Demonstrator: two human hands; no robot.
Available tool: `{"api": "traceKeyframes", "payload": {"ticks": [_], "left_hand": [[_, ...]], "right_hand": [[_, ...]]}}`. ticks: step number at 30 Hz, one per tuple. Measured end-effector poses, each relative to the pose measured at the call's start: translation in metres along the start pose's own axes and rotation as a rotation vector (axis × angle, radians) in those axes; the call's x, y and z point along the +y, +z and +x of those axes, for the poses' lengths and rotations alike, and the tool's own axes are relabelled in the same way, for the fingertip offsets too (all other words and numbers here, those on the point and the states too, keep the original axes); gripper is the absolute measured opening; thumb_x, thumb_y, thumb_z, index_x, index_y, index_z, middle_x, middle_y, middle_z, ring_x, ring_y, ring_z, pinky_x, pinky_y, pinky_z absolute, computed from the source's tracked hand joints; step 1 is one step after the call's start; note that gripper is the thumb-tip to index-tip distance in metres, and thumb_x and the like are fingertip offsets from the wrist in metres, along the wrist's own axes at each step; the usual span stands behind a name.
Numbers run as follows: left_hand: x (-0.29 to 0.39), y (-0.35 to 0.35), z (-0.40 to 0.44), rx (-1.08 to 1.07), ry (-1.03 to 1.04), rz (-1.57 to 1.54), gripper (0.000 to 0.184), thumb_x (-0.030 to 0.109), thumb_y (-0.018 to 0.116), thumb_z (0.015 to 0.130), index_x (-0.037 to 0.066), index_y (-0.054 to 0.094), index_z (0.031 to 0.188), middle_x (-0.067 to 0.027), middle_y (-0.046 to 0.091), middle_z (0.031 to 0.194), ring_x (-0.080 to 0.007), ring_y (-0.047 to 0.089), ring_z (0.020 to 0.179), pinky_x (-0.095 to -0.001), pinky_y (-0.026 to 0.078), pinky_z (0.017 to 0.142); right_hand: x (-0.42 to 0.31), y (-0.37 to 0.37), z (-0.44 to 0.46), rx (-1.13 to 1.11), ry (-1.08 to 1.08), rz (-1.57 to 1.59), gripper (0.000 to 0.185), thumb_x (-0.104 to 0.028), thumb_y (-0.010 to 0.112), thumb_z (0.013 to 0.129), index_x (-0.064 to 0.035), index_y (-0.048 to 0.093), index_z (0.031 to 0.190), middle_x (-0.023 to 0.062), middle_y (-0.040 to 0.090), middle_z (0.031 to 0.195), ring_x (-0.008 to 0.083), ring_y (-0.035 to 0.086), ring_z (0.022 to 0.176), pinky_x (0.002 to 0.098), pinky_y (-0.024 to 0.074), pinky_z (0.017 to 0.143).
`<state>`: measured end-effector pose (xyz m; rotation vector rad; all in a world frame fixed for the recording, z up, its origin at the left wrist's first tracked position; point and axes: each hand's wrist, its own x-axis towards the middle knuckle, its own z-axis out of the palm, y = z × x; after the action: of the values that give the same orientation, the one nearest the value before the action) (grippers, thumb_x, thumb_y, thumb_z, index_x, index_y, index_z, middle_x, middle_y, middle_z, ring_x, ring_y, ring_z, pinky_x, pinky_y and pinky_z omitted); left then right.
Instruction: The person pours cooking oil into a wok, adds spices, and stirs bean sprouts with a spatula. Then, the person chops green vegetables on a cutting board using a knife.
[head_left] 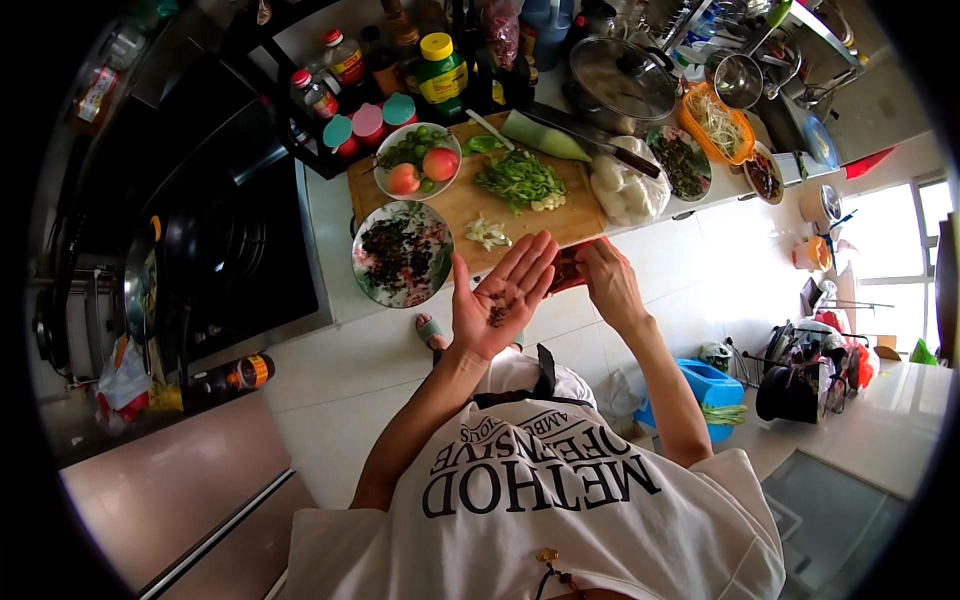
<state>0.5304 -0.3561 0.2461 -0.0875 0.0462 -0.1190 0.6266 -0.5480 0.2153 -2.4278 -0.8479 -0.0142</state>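
The left hand [505,298] is spread palm up, small dark seeds [496,314] lying in it, beside a plate [403,294] of dark bits. The right hand [606,277] pinches a red packet [568,271] just beside it, at the near edge of the board [450,205], which bears chopped greens [521,181] on the desk [334,215].

This is a kitchen: a black cooktop [225,295] sits beside a counter [333,205] bearing a lidded pot [612,90], seasoning bottles [345,62], and a wooden cutting board [570,215] with chopped greens [520,180] and a knife [637,160].
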Motion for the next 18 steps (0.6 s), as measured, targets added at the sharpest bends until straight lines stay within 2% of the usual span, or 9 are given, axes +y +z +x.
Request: {"api": "traceKeyframes", "payload": {"ticks": [5,8,9,15,18], "left_hand": [[-0.004,0.001,0.0,-0.002,-0.008,0.032,0.094,0.071,0.025,0.094,-0.003,0.022,0.15,-0.0161,0.017,0.16,-0.0269,0.012,0.149,-0.0386,0.011,0.123],[-0.009,-0.002,0.004,-0.05,-0.038,0.091,0.095,0.073,0.021,0.093,-0.003,0.022,0.151,-0.0162,0.017,0.16,-0.0275,0.011,0.149,-0.0395,0.008,0.123],[-0.009,-0.002,0.004,-0.068,-0.046,0.114,0.095,0.073,0.02,0.093,-0.002,0.022,0.151,-0.0162,0.017,0.16,-0.0278,0.011,0.149,-0.0397,0.008,0.123],[-0.016,0.001,0.008,-0.087,-0.078,0.131,0.096,0.074,0.018,0.092,-0.002,0.023,0.151,-0.0164,0.017,0.16,-0.0281,0.01,0.149,-0.0408,0.005,0.123],[-0.018,-0.001,0.008,-0.076,-0.099,0.081,0.097,0.075,0.022,0.092,-0.002,0.018,0.152,-0.0147,0.015,0.161,-0.0273,0.009,0.15,-0.04,0.005,0.122]], "right_hand": [[-0.079,-0.053,0.001,-0.007,-0.202,0.212,0.017,-0.003,0.064,0.078,-0.0032,0.063,0.095,0.0121,0.061,0.09,0.032,0.061,0.085,0.0406,0.0521,0.07],[-0.1,-0.042,-0.007,0.002,-0.297,0.286,0.018,-0.004,0.067,0.071,-0.0053,0.067,0.089,0.0088,0.061,0.089,0.0278,0.062,0.085,0.0378,0.0529,0.067],[-0.104,-0.04,-0.009,-0.005,-0.287,0.208,0.023,-0.005,0.067,0.068,-0.0056,0.068,0.091,0.008,0.061,0.091,0.027,0.062,0.085,0.0375,0.0533,0.066],[-0.104,-0.03,-0.007,-0.023,-0.319,0.208,0.019,-0.007,0.065,0.069,-0.0051,0.066,0.088,0.0069,0.058,0.092,0.0267,0.061,0.085,0.0377,0.0536,0.066],[-0.101,-0.03,-0.008,-0.067,-0.313,0.183,0.016,-0.007,0.064,0.07,-0.0052,0.063,0.086,0.0074,0.057,0.092,0.0266,0.06,0.085,0.0376,0.053,0.064]]}}
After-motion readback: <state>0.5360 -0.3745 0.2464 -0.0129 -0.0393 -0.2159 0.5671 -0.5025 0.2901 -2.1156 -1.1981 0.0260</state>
